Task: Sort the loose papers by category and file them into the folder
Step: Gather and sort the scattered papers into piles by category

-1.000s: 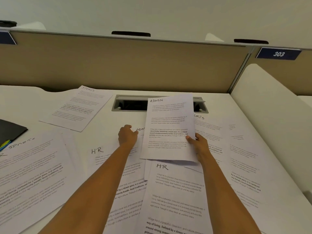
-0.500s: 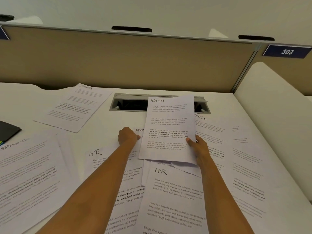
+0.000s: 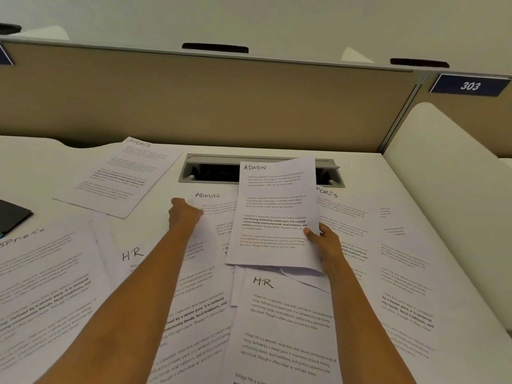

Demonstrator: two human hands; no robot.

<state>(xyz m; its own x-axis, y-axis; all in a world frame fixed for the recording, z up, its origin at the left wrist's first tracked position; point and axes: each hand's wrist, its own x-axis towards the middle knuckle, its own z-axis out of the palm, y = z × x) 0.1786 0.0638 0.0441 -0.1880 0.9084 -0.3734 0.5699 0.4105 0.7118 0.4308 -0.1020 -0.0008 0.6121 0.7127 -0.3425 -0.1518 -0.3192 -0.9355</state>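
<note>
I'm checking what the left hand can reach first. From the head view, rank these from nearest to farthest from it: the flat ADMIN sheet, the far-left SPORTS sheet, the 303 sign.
1. Flat ADMIN sheet: touching the left hand.
2. SPORTS sheet: back-left on the desk.
3. 303 sign: far right, on the partition.

Both bare forearms reach forward from the lower edge of the view, converging slightly toward the middle. The left hand is curled — fingers folded under, knuckles up, thumb toward the front — and rests low, its fingertips hidden. The right hand sits a little nearer and to the right, raised, its thumb pressed on top of a sheet and the fingers tucked beneath — a pinch grip.
</note>
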